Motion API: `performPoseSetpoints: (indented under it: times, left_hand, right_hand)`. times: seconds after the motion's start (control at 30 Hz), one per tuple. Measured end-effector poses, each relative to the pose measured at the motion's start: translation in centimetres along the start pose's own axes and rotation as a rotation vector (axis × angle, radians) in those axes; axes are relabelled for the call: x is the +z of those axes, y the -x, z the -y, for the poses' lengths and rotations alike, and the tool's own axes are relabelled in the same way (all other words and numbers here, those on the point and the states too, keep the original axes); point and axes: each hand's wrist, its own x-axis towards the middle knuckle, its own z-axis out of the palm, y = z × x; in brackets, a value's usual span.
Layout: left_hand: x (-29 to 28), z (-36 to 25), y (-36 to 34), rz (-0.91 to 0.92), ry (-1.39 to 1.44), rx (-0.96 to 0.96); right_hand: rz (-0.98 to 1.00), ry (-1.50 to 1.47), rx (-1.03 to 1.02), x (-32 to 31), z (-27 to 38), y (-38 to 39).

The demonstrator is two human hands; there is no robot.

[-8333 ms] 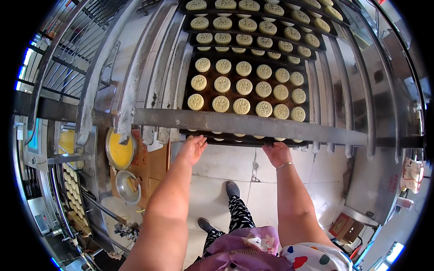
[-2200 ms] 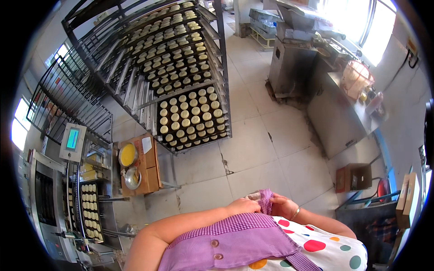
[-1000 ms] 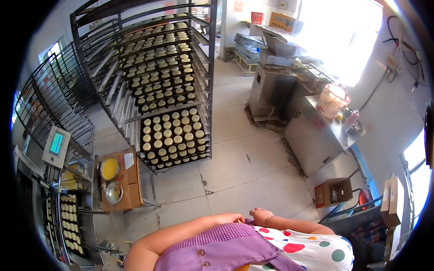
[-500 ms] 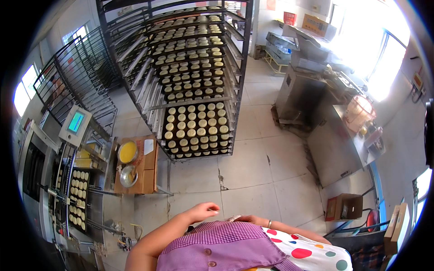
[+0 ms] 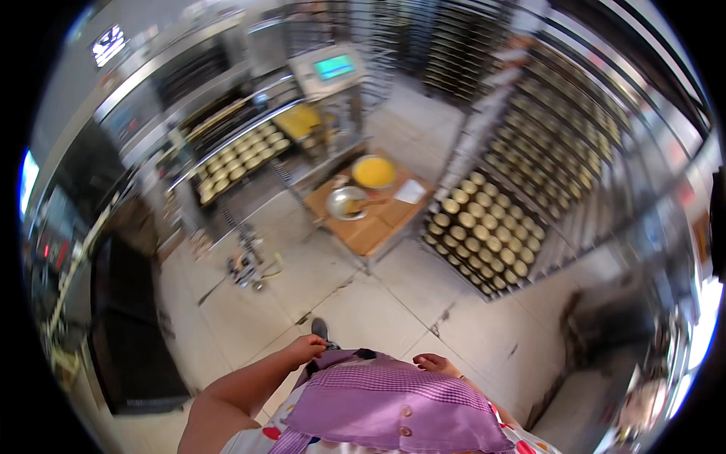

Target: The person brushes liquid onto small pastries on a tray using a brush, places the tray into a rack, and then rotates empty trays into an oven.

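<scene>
My left hand [image 5: 306,349] hangs by my waist above the floor, its fingers curled together and nothing visible in them. On the other side of the apron my right hand [image 5: 436,365] is held low, fingers loosely bent and a little apart, also without anything visible in it. Neither hand touches any equipment. Ahead of them stands a small table with a cardboard top [image 5: 370,238], bearing a bowl of yellow liquid [image 5: 373,172] and a metal bowl [image 5: 346,203] with a brush-like tool in it.
To the right, a tall rack [image 5: 558,242] holds several trays of round pale pastries [image 5: 484,219]. At the left, a tray of pastries [image 5: 240,160] lies on a machine with a lit screen [image 5: 333,66]. Small hardware parts [image 5: 243,269] lie on the floor near a dark cabinet [image 5: 132,325].
My view has swung left, so the rack now appears at the right and the machine nearer the middle. My hands have moved apart to either side of my apron.
</scene>
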Motion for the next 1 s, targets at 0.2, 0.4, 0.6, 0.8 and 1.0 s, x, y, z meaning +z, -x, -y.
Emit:
performPoseSetpoints:
  times: [0.2,0.4,0.6,0.8,1.0]
  left_hand:
    - [-6.2,4.8,0.3,-0.106,0.155,0.016]
    - [-15.5,6.6,-0.8,-0.318,0.017,0.012]
    - [-24.5,7.9,-5.6,-0.395,-0.271,0.189]
    - [-27.4,-3.3,-9.9,-0.424,-0.225,0.389]
    - [-24.0,-8.9,-13.6,-0.211,0.194,0.214]
  right_hand:
    - [0.26,0.516,0.058,3.8,2.6,-11.1]
    - [0.328,0.82,0.063,6.7,7.5,-19.7]
    - [0.063,0.885,-0.087,11.5,15.3,-24.7]
    - [0.069,0.9,-0.138,12.2,15.8,-30.2]
    - [-0.155,0.867,-0.202,9.8,19.7,-36.5]
